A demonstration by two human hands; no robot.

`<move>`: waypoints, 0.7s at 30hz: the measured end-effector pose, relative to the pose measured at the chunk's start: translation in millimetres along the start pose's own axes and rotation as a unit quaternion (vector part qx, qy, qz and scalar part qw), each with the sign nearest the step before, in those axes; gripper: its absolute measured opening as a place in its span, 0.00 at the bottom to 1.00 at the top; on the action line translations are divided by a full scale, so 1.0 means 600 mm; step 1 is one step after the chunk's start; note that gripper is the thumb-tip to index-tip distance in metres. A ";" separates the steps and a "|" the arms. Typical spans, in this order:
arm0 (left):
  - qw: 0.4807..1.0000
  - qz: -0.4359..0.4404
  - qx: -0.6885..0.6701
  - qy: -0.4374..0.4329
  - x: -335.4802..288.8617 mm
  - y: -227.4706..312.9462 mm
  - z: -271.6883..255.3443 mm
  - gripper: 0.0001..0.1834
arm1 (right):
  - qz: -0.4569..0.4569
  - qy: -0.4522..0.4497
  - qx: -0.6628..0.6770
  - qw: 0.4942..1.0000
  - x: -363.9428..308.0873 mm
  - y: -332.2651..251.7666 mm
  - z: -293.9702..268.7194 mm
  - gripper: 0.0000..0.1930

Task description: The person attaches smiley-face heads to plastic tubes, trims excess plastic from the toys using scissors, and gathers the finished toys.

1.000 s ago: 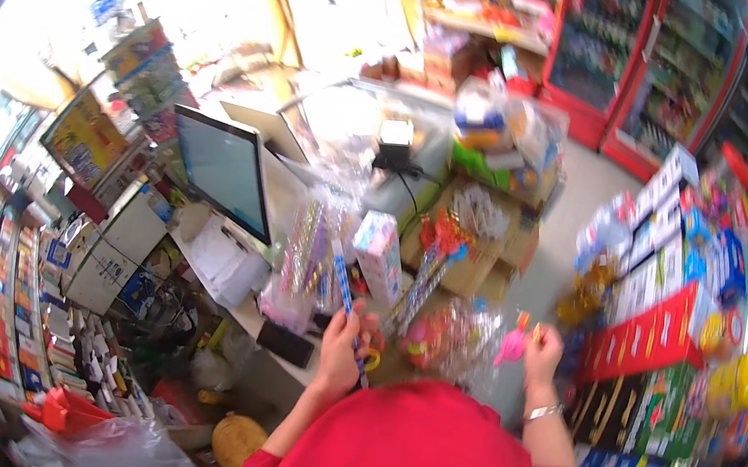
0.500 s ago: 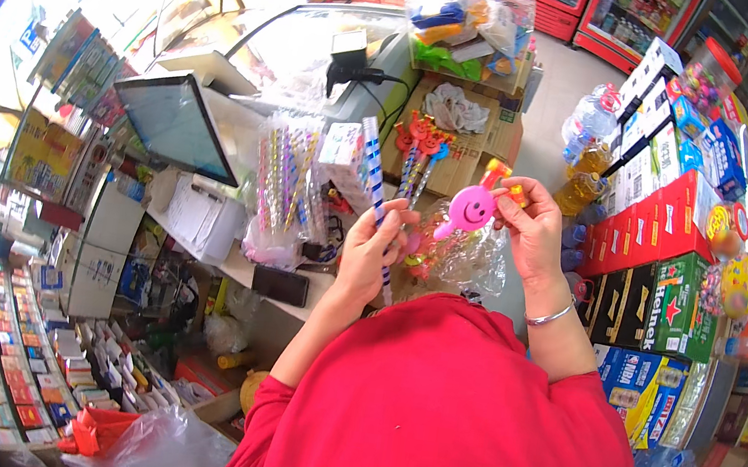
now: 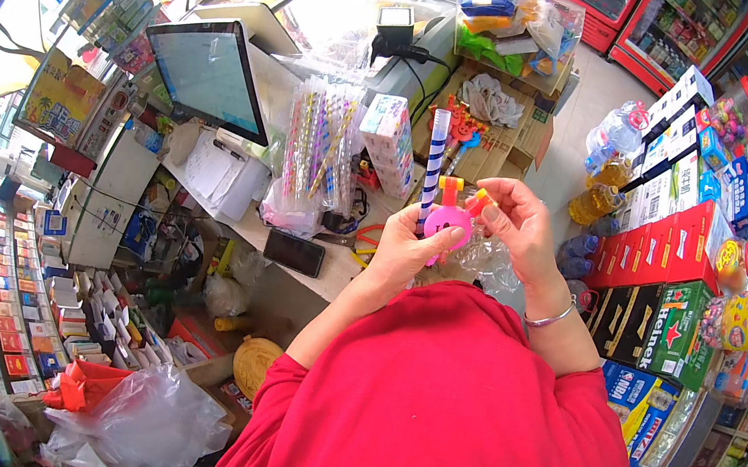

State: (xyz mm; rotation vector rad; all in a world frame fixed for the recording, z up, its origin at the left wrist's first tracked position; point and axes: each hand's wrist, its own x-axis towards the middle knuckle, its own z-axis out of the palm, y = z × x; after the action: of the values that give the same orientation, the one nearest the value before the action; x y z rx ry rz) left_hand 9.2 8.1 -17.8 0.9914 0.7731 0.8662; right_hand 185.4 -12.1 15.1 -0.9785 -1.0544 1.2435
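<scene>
My left hand (image 3: 397, 257) is closed around a blue-and-white striped tube (image 3: 437, 152) that stands nearly upright. With its thumb it also presses a pink smiley-face piece (image 3: 443, 217) against the tube's lower part. Two orange-red stalks with yellow tips rise from the top of the pink piece. My right hand (image 3: 528, 233), with a silver bangle at the wrist, pinches one orange stalk (image 3: 477, 200) between thumb and fingertips. Beneath the hands lies crumpled clear plastic wrap (image 3: 494, 266). Behind the tube, several red-topped striped sticks (image 3: 469, 137) rest on cardboard.
On the counter to the left lie a black phone (image 3: 294, 252), a bag of patterned sticks (image 3: 321, 146), a tissue pack (image 3: 388, 141) and a tilted screen (image 3: 206, 70). A clear bin (image 3: 519, 26) stands behind. Stacked drink cartons (image 3: 652, 242) and oil bottles (image 3: 597, 204) line the right.
The pink smiley piece has moved left from my right hand into my left, beside the striped tube. My right hand now grips its orange stalk. The view has shifted slightly.
</scene>
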 end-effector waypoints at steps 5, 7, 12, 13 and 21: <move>0.999 -0.029 0.019 0.002 -0.015 0.015 0.003 0.13 | -0.002 0.010 -0.074 0.997 0.001 0.020 -0.006 0.09; 0.999 -0.028 0.021 0.005 -0.017 0.011 -0.001 0.13 | -0.024 0.011 -0.109 0.994 0.000 0.024 -0.002 0.09; 0.999 0.002 0.032 0.009 -0.023 -0.010 -0.007 0.11 | -0.064 -0.005 -0.145 0.987 -0.004 0.013 0.010 0.12; 0.999 0.016 0.046 0.009 -0.026 -0.008 -0.003 0.11 | -0.061 -0.018 -0.139 0.988 -0.001 0.010 0.011 0.12; 0.992 -0.052 0.113 -0.020 -0.038 -0.008 -0.006 0.13 | -0.077 -0.105 -0.277 0.952 0.006 -0.001 0.016 0.08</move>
State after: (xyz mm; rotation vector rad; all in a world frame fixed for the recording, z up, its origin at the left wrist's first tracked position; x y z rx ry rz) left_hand -3.0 -12.3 -20.3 1.1536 0.8960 0.6760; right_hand 176.4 -8.2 18.3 -1.1709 -1.6721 0.9494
